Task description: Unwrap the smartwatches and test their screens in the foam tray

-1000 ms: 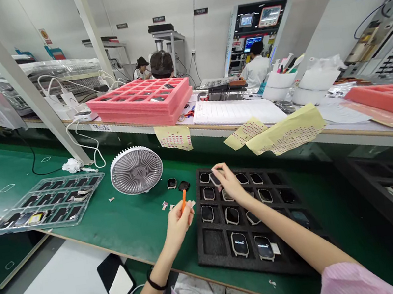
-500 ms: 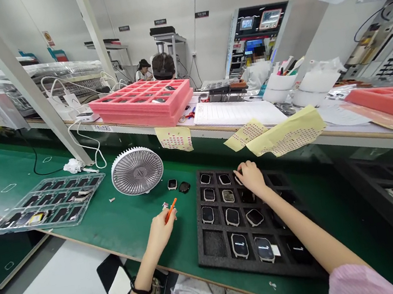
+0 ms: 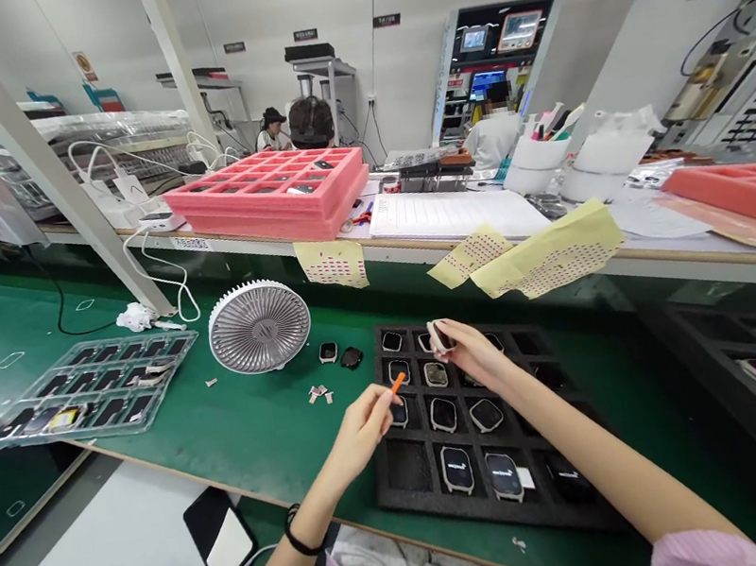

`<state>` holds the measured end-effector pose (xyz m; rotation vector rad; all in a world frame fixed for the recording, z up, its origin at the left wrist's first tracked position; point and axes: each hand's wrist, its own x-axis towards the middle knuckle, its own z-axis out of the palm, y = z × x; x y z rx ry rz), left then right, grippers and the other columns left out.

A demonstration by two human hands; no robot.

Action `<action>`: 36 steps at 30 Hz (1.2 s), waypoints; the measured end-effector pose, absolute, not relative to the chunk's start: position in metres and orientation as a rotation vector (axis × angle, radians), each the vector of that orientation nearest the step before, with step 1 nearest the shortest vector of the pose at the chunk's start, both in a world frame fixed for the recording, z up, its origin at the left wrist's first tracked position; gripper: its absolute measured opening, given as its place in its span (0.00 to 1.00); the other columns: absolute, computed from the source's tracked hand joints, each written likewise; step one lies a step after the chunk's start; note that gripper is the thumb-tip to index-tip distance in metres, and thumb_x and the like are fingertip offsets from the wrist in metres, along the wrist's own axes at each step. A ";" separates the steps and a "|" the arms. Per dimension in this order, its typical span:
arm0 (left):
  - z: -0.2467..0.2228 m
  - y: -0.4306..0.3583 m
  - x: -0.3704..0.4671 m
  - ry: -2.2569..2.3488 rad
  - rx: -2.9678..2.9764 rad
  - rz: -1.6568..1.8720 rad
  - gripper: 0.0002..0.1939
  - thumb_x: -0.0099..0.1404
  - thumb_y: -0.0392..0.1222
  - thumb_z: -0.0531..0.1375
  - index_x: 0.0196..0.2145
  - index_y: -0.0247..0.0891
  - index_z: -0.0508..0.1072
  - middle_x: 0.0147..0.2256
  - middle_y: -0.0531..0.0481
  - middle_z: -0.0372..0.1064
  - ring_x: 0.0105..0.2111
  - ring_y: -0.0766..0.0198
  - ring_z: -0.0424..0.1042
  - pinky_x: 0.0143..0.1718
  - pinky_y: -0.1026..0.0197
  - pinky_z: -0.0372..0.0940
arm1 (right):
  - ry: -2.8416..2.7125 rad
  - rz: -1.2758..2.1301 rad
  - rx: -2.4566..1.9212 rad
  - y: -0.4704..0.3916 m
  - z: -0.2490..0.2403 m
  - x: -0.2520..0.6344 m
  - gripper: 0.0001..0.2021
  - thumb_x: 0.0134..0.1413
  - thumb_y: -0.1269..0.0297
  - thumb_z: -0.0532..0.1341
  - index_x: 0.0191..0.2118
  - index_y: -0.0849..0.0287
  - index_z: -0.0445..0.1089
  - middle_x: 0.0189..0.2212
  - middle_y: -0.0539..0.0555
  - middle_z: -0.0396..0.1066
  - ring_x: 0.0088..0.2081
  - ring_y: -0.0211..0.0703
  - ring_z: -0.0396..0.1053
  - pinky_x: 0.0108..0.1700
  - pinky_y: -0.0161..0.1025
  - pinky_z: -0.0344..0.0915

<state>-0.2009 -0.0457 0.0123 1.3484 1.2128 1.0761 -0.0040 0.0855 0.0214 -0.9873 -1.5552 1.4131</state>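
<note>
My right hand [image 3: 468, 345] grips a smartwatch body [image 3: 439, 338] with a pale case, lifted above the back rows of a black foam tray [image 3: 411, 491]. Between the fingers of my left hand [image 3: 365, 429] is a thin orange stick [image 3: 398, 382], its tip pointing up and right over the tray's left edge. More watch bodies sit in the tray's pockets; one lit watch [image 3: 457, 469] is in the front row, and a pocket at the front left holds none. Small pale scraps [image 3: 321, 394] lie on the green mat left of the tray.
A round fan [image 3: 260, 327] stands behind my left hand, with two watch pieces [image 3: 351, 357] beside it. A clear tray of dark parts [image 3: 97, 385] lies at left. Pink foam trays [image 3: 267, 214] and papers [image 3: 453, 214] occupy the shelf. Another black tray [image 3: 723, 334] is at right.
My right hand has lifted a watch out of the black tray and brought it left. My left hand has moved right with the orange stick, toward the watch, uncovering the pale scraps.
</note>
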 end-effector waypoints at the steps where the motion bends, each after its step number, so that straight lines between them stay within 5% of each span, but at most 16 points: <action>1: 0.017 -0.046 -0.193 1.163 1.307 1.080 0.20 0.66 0.57 0.48 0.34 0.37 0.65 0.17 0.62 0.50 0.14 0.73 0.46 0.17 0.69 0.46 | -1.529 1.483 -0.934 0.075 0.027 -0.012 0.17 0.52 0.46 0.57 0.30 0.56 0.61 0.21 0.48 0.62 0.23 0.38 0.61 0.25 0.36 0.59; 7: 0.031 -0.046 -0.174 1.070 1.246 1.090 0.22 0.65 0.60 0.49 0.29 0.37 0.64 0.15 0.62 0.49 0.12 0.75 0.45 0.13 0.71 0.43 | -1.067 2.113 -0.550 0.036 0.044 -0.043 0.19 0.55 0.55 0.62 0.19 0.60 0.60 0.12 0.43 0.55 0.13 0.27 0.45 0.16 0.30 0.47; 17: 0.033 -0.049 -0.176 1.080 1.215 1.155 0.22 0.64 0.59 0.51 0.28 0.36 0.65 0.14 0.63 0.49 0.11 0.76 0.44 0.12 0.71 0.44 | -0.887 2.096 -0.637 0.025 0.051 -0.051 0.14 0.43 0.57 0.70 0.31 0.62 0.71 0.08 0.39 0.52 0.11 0.25 0.41 0.13 0.27 0.42; 36: 0.027 -0.052 -0.172 0.965 1.095 1.270 0.23 0.61 0.60 0.56 0.26 0.35 0.67 0.12 0.62 0.50 0.11 0.77 0.43 0.11 0.72 0.42 | -0.743 2.165 -0.585 0.011 0.048 -0.062 0.14 0.48 0.57 0.67 0.37 0.61 0.69 0.07 0.37 0.50 0.11 0.27 0.36 0.15 0.28 0.40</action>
